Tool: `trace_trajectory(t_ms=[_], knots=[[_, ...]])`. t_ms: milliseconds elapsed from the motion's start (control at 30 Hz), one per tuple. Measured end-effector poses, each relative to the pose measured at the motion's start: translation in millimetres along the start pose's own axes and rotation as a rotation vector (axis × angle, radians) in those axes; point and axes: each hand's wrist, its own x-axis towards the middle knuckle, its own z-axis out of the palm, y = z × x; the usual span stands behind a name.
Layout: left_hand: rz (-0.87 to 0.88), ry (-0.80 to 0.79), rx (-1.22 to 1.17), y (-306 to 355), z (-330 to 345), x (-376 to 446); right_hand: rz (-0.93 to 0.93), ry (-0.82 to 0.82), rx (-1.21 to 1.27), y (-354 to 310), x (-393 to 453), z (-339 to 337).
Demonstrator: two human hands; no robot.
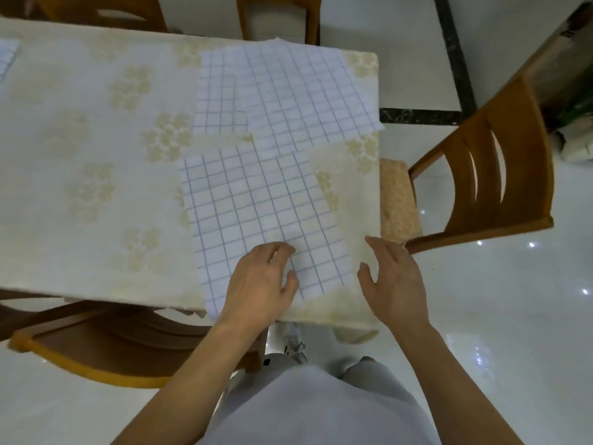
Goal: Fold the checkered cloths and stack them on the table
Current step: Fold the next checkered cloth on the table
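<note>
While my left hand [261,281] rests on the near corner of the nearest checkered cloth [256,203], its fingers lie loosely bent over the fabric and the thumb sits by the cloth's edge — whether anything is pinched there I cannot tell, so I call that grip relaxed and wide. My right hand [396,281] hangs just beside the same cloth's right edge, over the bare counter [80,155], fingers spread and lightly curved, holding nothing; that grip is wide too.

That cloth lies flat on the right part of the counter, close to the near edge, its lower corner reaching almost to the rim. Beyond it, towards the far right corner of the counter, a larger checkered cloth [305,91] lies spread out, slightly skewed, with one corner poking past the counter's right rim. A smaller piece with a finer grid [218,101] peeks out at its left side, partly under it. At the far left edge of the view, a sliver of another checkered cloth [6,59] shows on the counter.

A pale covering with faint flower clusters dresses the counter. Wooden chairs stand around it — one at the right [487,162] with a cushioned seat, one at the near left [96,348], and two at the far side.
</note>
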Motion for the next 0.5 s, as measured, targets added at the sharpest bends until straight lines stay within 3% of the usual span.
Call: trace_trajectory(t_ms=[300, 500], knots=[[-0.205, 0.030, 0.006, 12, 15, 44, -0.137, -0.098, 0.074, 22, 99, 0], [-0.426, 0.096, 0.024, 42, 27, 71, -0.327, -0.287, 0.072, 49, 157, 4]])
